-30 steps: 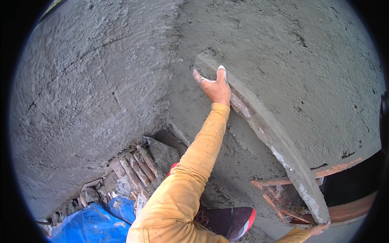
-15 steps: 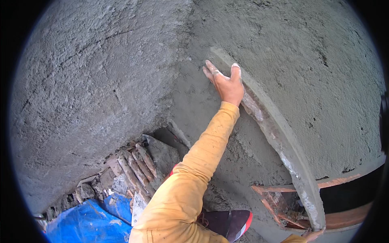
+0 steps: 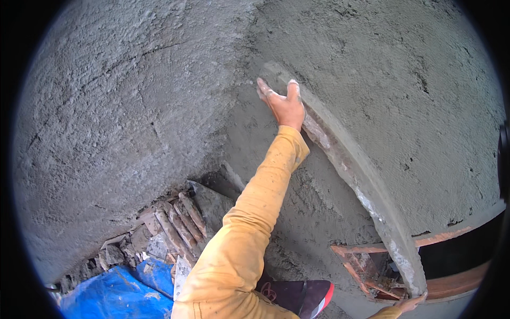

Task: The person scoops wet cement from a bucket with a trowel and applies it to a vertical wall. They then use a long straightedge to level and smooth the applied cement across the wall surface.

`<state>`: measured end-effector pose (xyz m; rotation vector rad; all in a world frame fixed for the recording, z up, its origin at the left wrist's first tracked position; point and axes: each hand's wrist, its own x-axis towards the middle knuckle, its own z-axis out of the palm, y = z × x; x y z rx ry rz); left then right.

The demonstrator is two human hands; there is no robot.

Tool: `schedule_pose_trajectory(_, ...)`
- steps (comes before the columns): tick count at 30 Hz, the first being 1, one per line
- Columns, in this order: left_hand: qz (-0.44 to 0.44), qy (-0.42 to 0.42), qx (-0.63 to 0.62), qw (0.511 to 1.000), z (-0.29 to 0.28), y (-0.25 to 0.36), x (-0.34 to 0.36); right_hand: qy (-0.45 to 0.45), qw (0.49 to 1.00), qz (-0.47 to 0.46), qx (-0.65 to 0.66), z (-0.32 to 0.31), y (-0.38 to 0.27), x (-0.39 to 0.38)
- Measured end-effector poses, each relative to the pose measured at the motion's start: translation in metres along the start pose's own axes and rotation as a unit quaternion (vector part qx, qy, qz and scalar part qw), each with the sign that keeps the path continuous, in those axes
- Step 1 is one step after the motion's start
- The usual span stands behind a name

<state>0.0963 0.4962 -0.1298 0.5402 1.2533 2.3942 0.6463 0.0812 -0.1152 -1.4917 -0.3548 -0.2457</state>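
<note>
A long, mortar-caked straightedge (image 3: 357, 166) lies slantwise against the grey plastered wall (image 3: 425, 133). It looks bowed in this wide view. Near its upper end my left hand (image 3: 286, 106) grips it, thumb on the right and fingers over the left edge, with wet mortar on the fingertips. My right hand (image 3: 411, 303) is wrapped round the lower end at the bottom of the view, mostly cut off and partly hidden. The upper end of the straightedge is close to the corner where two plastered walls meet.
A rougher plastered wall (image 3: 122, 106) fills the left. Below it are stacked wooden strips (image 3: 178, 226), rubble (image 3: 114, 255) and a blue tarp (image 3: 117, 295). A reddish-framed opening (image 3: 457, 284) lies beside the straightedge's lower end. My dark shoe (image 3: 295, 296) shows at the bottom.
My left hand and the straightedge's upper end have shifted left toward the corner. The lower end has moved slightly left and up, and more of my right hand shows.
</note>
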Motion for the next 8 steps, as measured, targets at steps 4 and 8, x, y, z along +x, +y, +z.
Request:
schedule_pose_trajectory(4, 0.001, 0.037, 0.017, 0.999, -0.008, -0.006, 0.073, 0.045, 0.996, 0.063, 0.052, 0.045, -0.022, -0.063)
schedule_pose_trajectory(8, -0.011, 0.005, -0.038, 0.999, -0.013, -0.034, 0.053, 0.037, 0.995, 0.071, 0.063, 0.036, -0.034, -0.067)
